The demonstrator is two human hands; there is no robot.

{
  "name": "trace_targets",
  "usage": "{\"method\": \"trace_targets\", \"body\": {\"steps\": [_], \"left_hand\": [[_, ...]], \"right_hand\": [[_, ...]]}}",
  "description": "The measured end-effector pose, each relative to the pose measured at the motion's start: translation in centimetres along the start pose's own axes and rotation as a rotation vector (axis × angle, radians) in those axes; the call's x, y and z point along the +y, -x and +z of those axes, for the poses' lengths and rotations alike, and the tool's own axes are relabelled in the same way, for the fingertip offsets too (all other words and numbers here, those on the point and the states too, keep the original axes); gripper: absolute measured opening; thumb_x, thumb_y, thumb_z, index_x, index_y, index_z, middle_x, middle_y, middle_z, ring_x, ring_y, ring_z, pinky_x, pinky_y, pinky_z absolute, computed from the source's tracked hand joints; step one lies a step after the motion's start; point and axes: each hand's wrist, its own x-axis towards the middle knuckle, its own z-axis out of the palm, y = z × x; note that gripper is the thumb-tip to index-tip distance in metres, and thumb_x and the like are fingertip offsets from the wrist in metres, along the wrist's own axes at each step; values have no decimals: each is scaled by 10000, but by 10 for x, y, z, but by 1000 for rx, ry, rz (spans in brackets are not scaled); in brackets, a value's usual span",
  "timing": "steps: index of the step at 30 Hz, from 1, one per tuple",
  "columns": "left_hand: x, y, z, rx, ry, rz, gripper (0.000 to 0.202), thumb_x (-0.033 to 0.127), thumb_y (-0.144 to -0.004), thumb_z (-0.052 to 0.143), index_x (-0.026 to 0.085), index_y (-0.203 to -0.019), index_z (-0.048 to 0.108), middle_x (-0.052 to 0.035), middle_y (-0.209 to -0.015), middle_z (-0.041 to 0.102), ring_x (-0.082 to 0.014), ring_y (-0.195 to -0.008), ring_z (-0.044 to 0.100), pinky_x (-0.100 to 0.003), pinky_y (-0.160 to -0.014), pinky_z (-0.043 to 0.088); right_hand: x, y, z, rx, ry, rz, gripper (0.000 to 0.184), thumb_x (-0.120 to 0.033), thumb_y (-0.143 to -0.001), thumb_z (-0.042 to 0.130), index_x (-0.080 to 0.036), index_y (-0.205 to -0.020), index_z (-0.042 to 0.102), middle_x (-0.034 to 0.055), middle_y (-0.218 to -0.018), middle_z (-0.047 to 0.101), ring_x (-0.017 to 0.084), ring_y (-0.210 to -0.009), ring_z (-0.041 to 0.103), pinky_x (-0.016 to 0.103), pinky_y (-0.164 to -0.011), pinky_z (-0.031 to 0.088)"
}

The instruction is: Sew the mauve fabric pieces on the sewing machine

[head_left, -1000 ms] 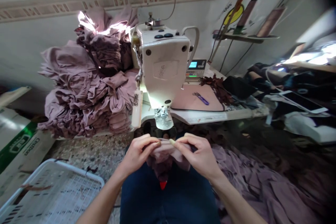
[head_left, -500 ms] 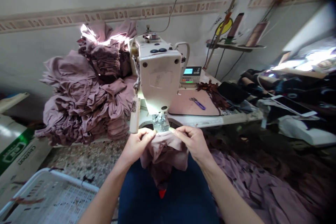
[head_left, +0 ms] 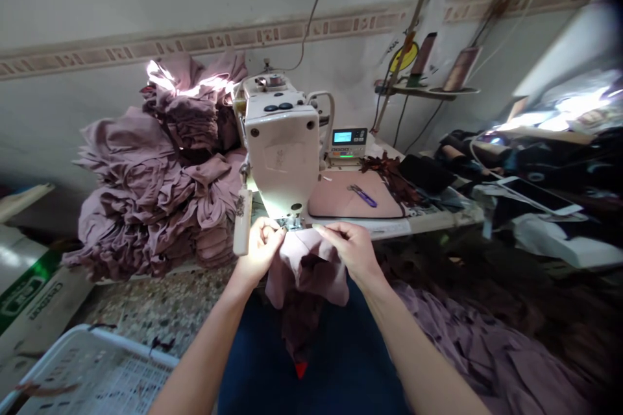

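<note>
Both hands pinch the top edge of a mauve knit garment piece (head_left: 306, 269), which hangs down over my denim-covered lap (head_left: 253, 363). My left hand (head_left: 260, 249) grips its left corner, right by the steel presser foot (head_left: 293, 223) of a white industrial sewing machine (head_left: 282, 149). My right hand (head_left: 350, 249) holds the fabric a little further right, fingertips reaching toward the foot. A small red item (head_left: 301, 369) shows below the hanging cloth. The needle area is hidden behind my left fingers.
A tall heap of mauve garments (head_left: 156, 188) stands left of the machine. To its right, purple-handled snips (head_left: 363, 195) lie on a pink mat (head_left: 353, 200). A white plastic basket (head_left: 92, 369) sits low left, mauve cloth (head_left: 487, 350) lies low right, and a phone (head_left: 538, 196) rests far right.
Both hands have moved forward with the fabric, from in front of the machine to the presser foot. The view has also tilted slightly.
</note>
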Motion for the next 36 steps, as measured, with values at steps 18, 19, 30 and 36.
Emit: {"method": "trace_targets", "body": {"steps": [18, 19, 30, 36], "left_hand": [[-30, 34, -45, 193, -147, -96, 483, 602, -822, 852, 161, -905, 675, 59, -640, 519, -105, -570, 454, -205, -552, 334], [-30, 34, -47, 204, -133, -92, 489, 602, -810, 862, 157, -917, 689, 43, -675, 566, -109, -587, 482, -204, -562, 354], [-35, 43, -35, 74, -37, -141, 482, 613, -895, 792, 136, -960, 807, -26, -758, 703, -158, -659, 574, -237, -606, 415], [-33, 68, -47, -411, -121, -88, 378, 488, -949, 793, 137, -807, 808, -56, -784, 687, -171, -740, 596, -261, -696, 446]], "right_hand": [[52, 63, 17, 182, -66, 54, 545, -680, -971, 702, -196, -722, 729, 32, -706, 677, 166, -596, 549, 305, -613, 460], [57, 71, 24, 133, -101, 92, 574, -713, -980, 672, -197, -735, 730, 25, -689, 655, 159, -572, 525, 305, -599, 452], [39, 85, 36, -338, -459, 395, 532, -676, -860, 853, -180, -794, 672, -14, -685, 643, 95, -501, 511, 220, -468, 365], [6, 73, -25, -430, -149, 316, 456, -590, -872, 857, -161, -759, 751, -36, -569, 569, 103, -489, 460, 237, -470, 336]]}}
